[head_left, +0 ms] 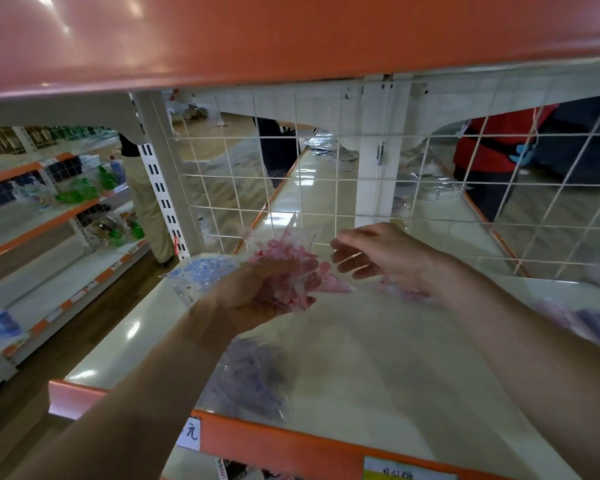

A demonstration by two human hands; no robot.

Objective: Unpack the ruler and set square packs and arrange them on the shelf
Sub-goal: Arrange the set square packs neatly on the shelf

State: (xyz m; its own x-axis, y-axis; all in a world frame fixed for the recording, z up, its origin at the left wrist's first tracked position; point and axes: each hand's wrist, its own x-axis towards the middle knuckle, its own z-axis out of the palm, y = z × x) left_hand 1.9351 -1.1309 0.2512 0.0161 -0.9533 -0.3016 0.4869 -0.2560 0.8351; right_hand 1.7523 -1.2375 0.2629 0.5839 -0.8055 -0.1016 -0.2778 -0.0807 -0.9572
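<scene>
Low over the cream shelf, the left hand curls its fingers round a bunch of pink packs (clear sleeves, blurred) in front of the wire grid. The right hand hangs just beside them, fingers spread and slack, gripping nothing; whether it touches the bunch is unclear. A blue pack lies left of the bunch, a purple pack under the left forearm.
</scene>
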